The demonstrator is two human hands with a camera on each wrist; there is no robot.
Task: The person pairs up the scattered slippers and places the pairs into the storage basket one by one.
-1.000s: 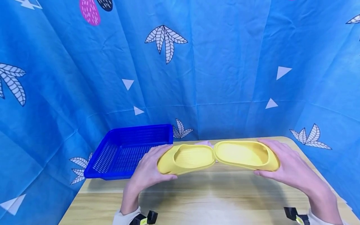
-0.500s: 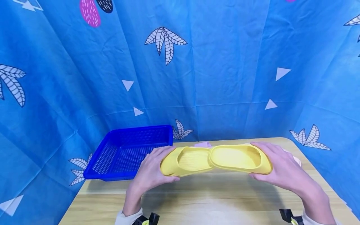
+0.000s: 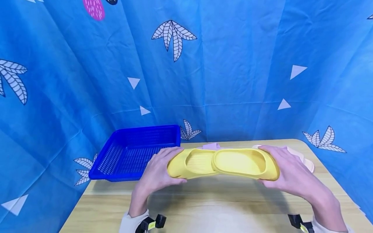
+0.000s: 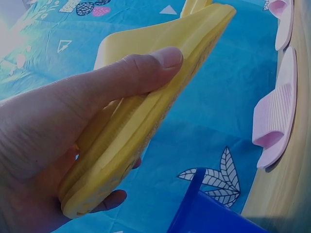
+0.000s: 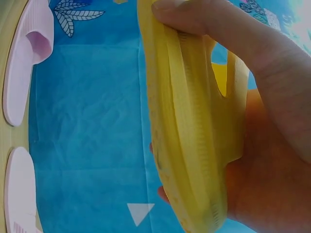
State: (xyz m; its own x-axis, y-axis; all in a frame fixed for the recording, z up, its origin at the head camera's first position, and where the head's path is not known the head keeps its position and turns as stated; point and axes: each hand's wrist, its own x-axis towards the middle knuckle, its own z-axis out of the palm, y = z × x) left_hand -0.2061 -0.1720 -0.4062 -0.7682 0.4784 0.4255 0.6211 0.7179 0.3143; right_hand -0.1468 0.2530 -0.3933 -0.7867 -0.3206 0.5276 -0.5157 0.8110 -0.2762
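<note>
Two yellow slippers are held up above the table, heel to heel. My left hand [image 3: 158,170] grips the toe end of the left slipper [image 3: 199,161], thumb along its near side. The toe end of the right slipper [image 3: 240,161] is in my right hand [image 3: 291,171]. Its heel overlaps the left slipper's heel on top. In the left wrist view, the thumb presses on the side of the yellow slipper [image 4: 146,111], fingers wrapped underneath. The right wrist view has the other yellow slipper [image 5: 187,131] between thumb and fingers.
A blue plastic basket [image 3: 137,158] stands at the back left of the wooden table [image 3: 215,207]. Behind the yellow pair, a pink slipper [image 4: 274,116] lies near the back edge, and another pale pink slipper [image 3: 307,163] sits at the right. A blue patterned curtain [image 3: 233,64] hangs behind.
The two yellow slippers have come closer together; the right one's heel has moved left over the left one's heel. Both hands keep their grip.
</note>
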